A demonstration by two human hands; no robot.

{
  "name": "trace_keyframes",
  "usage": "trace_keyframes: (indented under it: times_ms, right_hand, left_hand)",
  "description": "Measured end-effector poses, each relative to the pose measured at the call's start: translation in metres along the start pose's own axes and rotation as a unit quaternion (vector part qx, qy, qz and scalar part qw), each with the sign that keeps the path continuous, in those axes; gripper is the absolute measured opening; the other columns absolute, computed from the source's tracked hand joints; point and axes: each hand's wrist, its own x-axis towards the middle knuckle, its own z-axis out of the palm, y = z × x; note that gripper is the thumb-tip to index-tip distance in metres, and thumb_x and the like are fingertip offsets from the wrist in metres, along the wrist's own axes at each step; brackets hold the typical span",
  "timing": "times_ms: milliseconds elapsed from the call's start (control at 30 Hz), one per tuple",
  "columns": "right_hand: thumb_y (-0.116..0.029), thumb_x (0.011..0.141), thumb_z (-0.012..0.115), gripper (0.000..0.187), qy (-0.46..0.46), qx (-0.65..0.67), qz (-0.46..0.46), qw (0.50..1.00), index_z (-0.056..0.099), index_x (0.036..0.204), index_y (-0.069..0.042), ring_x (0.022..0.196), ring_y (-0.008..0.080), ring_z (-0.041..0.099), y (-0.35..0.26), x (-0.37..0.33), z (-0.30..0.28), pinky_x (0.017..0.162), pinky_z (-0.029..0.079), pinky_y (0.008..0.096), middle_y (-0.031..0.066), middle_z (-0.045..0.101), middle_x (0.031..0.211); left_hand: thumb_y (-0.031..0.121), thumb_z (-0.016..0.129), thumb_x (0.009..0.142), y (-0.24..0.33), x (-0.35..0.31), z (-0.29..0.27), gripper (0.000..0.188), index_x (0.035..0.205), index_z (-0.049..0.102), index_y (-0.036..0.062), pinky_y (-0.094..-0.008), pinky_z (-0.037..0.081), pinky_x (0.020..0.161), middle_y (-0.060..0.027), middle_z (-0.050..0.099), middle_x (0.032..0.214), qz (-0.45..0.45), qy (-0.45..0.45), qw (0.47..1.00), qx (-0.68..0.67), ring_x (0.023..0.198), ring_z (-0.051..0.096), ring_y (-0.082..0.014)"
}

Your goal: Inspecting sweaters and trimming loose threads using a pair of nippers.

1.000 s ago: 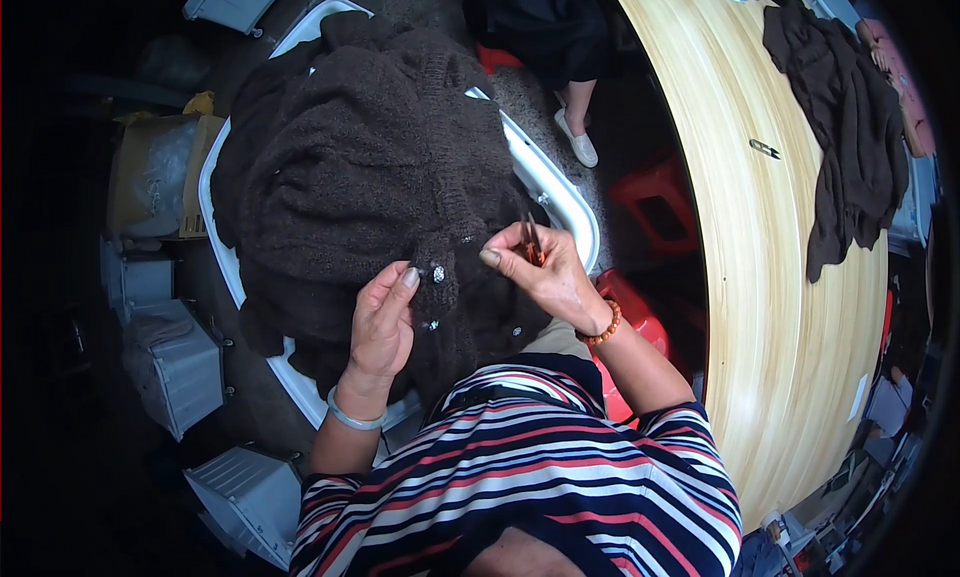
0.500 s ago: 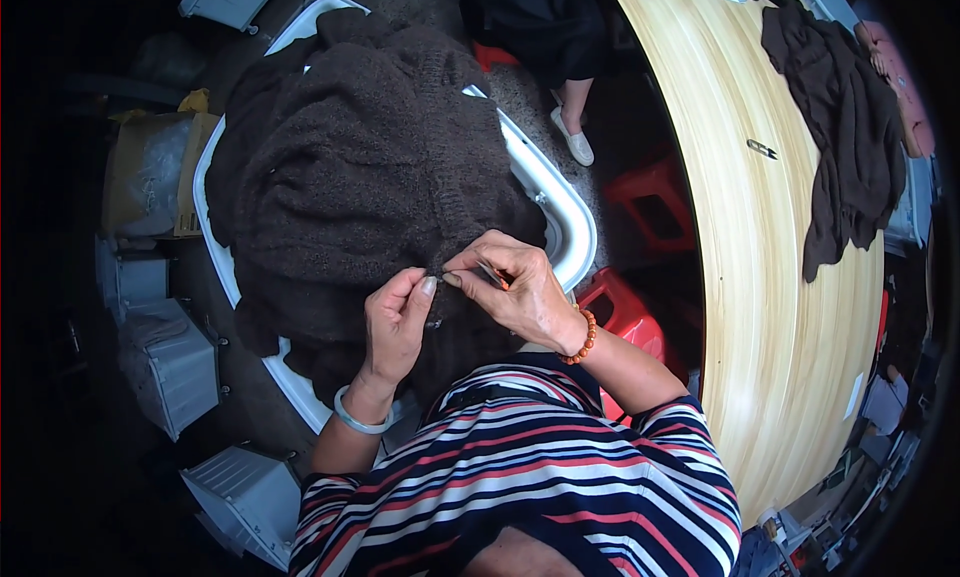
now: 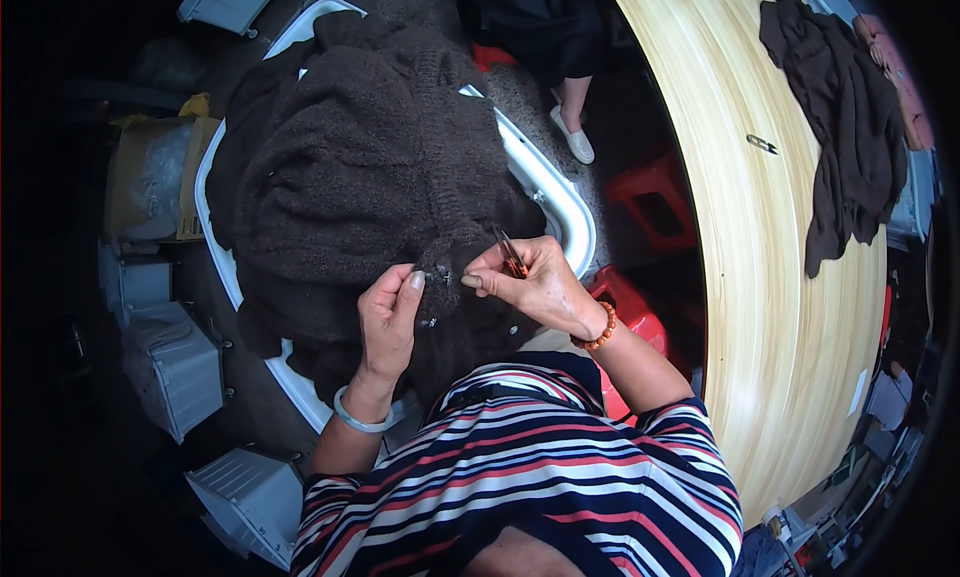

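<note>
A dark brown knitted garment [image 3: 340, 157] lies heaped before me. My left hand [image 3: 388, 317] pinches its edge between thumb and forefinger. Just right of that pinch, small shiny bits [image 3: 445, 277] show on the knit; I cannot make out what they are. My right hand [image 3: 545, 289] holds thread snips [image 3: 510, 252], dark with orange, tucked in its fingers with the blades pointing up and away. Its thumb and forefinger are also pressed together, a little apart from the left fingertips; whatever they pinch is too small to see. Small pale fastenings [image 3: 433, 322] dot the fabric below.
The garment rests on a white-rimmed tub [image 3: 570, 227]. At right stands a wooden table [image 3: 760, 327] with another pair of snips [image 3: 761, 144] and a brown garment [image 3: 840, 127]. Red stools [image 3: 650, 202], a seated person's leg [image 3: 573, 107], grey bins [image 3: 180, 367] and a cardboard box [image 3: 155, 182] surround me.
My right hand has moved right, away from the left fingertips, and turned so the snips show more. My left hand has shifted slightly left. The shiny bits between the hands are now uncovered.
</note>
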Motion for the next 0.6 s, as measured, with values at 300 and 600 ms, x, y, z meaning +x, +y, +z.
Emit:
trace_keyframes:
  times_ms: [300,600]
  right_hand:
    - [-0.008,0.088,0.066,0.012,-0.029,-0.014,-0.006,0.999,0.066,0.091,0.003,0.071,0.0064,0.061,0.0,-0.002,-0.008,0.066,0.049,0.0201,0.0036,0.066,0.076]
    - [-0.007,0.089,0.065,0.01,-0.056,0.015,-0.039,0.998,0.064,0.092,0.002,0.075,0.0056,0.059,0.0,-0.003,-0.007,0.069,0.049,0.02,0.003,0.065,0.08]
  left_hand:
    - [0.011,0.052,0.097,0.001,-0.001,0.002,0.014,0.095,0.061,0.0,-0.0166,0.032,0.063,0.0078,0.048,0.077,-0.064,-0.003,0.992,-0.108,0.072,0.039,0.0]
    - [0.0,0.058,0.088,0.015,-0.005,0.012,0.043,0.129,0.045,0.0002,-0.0201,0.045,0.079,-0.0083,0.054,0.114,0.053,-0.021,0.998,0.022,0.086,0.056,-0.0076]
